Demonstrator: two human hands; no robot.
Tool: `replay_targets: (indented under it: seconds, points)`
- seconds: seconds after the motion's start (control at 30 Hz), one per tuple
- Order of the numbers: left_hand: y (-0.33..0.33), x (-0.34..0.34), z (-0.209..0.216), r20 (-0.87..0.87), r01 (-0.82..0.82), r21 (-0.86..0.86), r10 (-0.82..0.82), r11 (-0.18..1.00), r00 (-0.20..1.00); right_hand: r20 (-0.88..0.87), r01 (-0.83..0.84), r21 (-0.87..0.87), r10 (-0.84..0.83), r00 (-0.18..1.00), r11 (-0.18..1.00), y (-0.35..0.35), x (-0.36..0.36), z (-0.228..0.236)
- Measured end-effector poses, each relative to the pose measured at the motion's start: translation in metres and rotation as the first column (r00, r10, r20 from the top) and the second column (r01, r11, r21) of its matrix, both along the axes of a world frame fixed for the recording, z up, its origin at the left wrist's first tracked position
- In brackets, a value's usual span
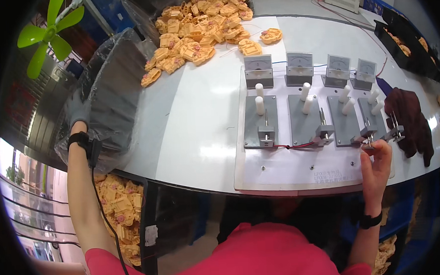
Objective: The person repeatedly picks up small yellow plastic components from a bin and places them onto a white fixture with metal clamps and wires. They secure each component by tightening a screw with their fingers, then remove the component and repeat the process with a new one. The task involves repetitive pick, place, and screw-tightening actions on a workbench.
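My right hand (376, 161) is bare, its thumb and forefinger pinched at a metal pin (370, 140) that sticks out of a small grey block on a test fixture. The fixture's white board (301, 170) bears several grey plates (304, 125) with pairs of white posts (259, 105) and metal pins. Behind the plates stands a row of analog meters (300, 66). On the far left, my left hand (77, 109) wears a grey glove and reaches to the side of a bin lined with clear plastic (113, 88). Its fingers are blurred against the plastic.
Orange plastic housings (199, 31) spill from a lined bin at the back; more fill a crate (119, 217) below the table. A dark cloth (411, 122) lies right of the fixture, near a black tray (409, 43). A green fan (50, 34) hangs at upper left.
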State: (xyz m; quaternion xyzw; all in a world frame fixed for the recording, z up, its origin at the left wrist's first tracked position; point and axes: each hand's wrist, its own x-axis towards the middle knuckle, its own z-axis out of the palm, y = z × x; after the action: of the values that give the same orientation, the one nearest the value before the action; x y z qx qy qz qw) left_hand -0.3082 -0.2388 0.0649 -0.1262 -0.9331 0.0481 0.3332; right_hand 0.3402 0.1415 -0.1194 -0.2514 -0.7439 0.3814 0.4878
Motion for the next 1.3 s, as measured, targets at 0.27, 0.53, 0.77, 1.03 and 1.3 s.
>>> replay_targets:
  seconds: [0.27, 0.53, 0.77, 1.03, 1.3]
  points:
    - [0.218, 0.051, -0.077, 0.390, 0.591, 0.043, -0.559, 0.805, 0.732, -0.008, 0.022, -0.036, -0.023, 1.000, 0.999, -0.002, 0.005, -0.008]
    - [0.353, 0.033, -0.156, 0.726, 0.459, 0.004, -0.318, 0.889, 0.609, 0.044, 0.109, 0.007, -0.109, 0.993, 0.994, -0.008, 0.005, -0.007]
    - [0.337, 0.062, -0.160, 0.680, 0.447, 0.096, -0.387, 0.889, 0.623, 0.057, 0.130, 0.022, -0.131, 0.990, 0.991, -0.015, 0.003, -0.003]
    - [0.263, 0.108, -0.148, 0.775, 0.418, 0.146, -0.366, 0.897, 0.515, 0.093, 0.111, 0.050, -0.115, 0.989, 0.993, -0.006, 0.001, 0.002]
    - [0.161, 0.135, -0.134, 0.509, -0.451, 0.770, -0.861, 0.451, 0.008, -0.012, 0.235, 0.142, -0.236, 0.972, 0.962, -0.032, -0.018, 0.025]
